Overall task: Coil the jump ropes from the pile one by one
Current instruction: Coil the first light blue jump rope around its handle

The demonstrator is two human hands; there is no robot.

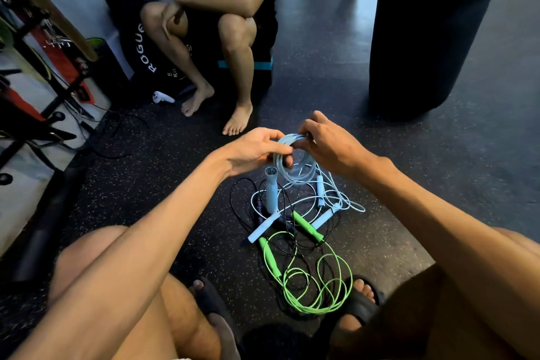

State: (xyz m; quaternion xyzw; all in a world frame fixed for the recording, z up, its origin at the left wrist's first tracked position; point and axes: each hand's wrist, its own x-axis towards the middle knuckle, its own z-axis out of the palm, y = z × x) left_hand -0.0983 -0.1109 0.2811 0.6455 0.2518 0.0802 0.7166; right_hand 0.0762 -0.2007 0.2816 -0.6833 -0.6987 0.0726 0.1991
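Knees point(87, 248) foreground; left hand point(254, 149) and right hand point(327, 143) each gripping pale-blue coiled jump rope point(295, 174) above tangled pile point(292, 225) of green, black, blue ropes on floor point(175, 172).

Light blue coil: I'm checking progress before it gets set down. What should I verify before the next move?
1. Grip on the light blue coil by left hand and right hand: ok.
2. Loops gathered in one round bundle: ok.
3. Dangling blue handle clear of the pile: cannot tell.
4. Coil end tied off: cannot tell.
5. Coiling of green rope and black rope: not ok, both loose on the floor.
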